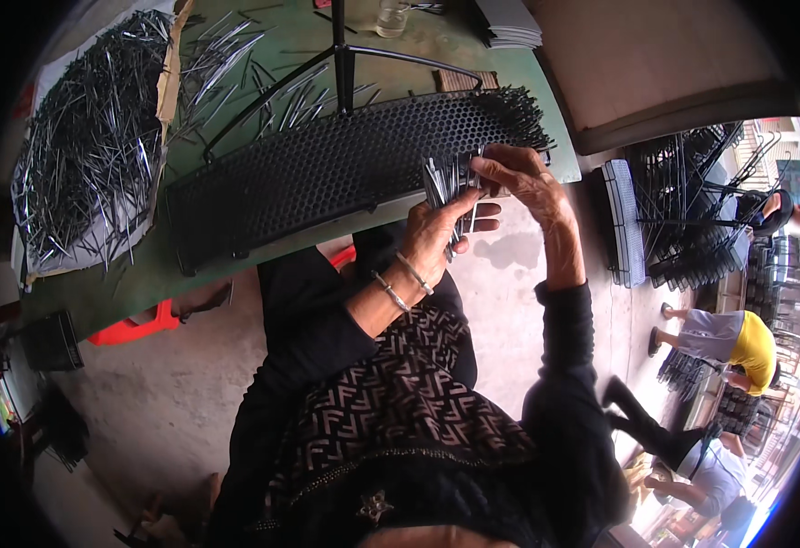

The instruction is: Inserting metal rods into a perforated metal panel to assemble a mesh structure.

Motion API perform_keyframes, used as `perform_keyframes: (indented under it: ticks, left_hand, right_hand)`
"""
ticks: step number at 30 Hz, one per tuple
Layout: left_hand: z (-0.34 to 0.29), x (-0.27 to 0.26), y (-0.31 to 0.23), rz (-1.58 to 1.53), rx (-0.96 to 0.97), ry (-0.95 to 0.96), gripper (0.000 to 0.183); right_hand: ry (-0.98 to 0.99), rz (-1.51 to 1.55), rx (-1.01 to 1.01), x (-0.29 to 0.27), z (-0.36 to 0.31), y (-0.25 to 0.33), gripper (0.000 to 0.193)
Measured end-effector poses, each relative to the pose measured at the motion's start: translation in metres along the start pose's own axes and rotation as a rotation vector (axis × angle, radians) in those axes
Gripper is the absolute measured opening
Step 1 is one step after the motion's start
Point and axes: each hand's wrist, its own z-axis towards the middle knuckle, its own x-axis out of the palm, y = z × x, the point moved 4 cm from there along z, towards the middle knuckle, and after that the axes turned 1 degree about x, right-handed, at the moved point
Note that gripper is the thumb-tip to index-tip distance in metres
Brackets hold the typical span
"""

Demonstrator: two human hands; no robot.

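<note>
My left hand (pixel 436 236) is wrapped round a bundle of thin shiny strips (pixel 438 187), which fan out above the thumb. My right hand (pixel 520 178) pinches at the strips on the bundle's right side, thumb and fingertips closed together. Just beyond both hands lies a long black perforated metal panel (pixel 327 169), along the table's near edge. A dense cluster of dark strips (pixel 514 114) sticks up at the panel's right end, close to my right hand.
A large pile of loose strips (pixel 94 137) fills a lined carton at the left. More strips (pixel 222 64) lie scattered on the green table (pixel 148 301). A black stand (pixel 343 64) rises behind the panel. Black racks (pixel 683 219) and other people (pixel 754 352) are at the right.
</note>
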Motion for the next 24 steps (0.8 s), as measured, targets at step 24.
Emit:
perform_keyframes:
  ticks: [24]
  left_hand:
    - [0.004,-0.006,0.008,0.168,-0.053,0.015,0.023]
  right_hand:
    - [-0.063,0.226,0.019,-0.020,0.001,-0.026,0.022]
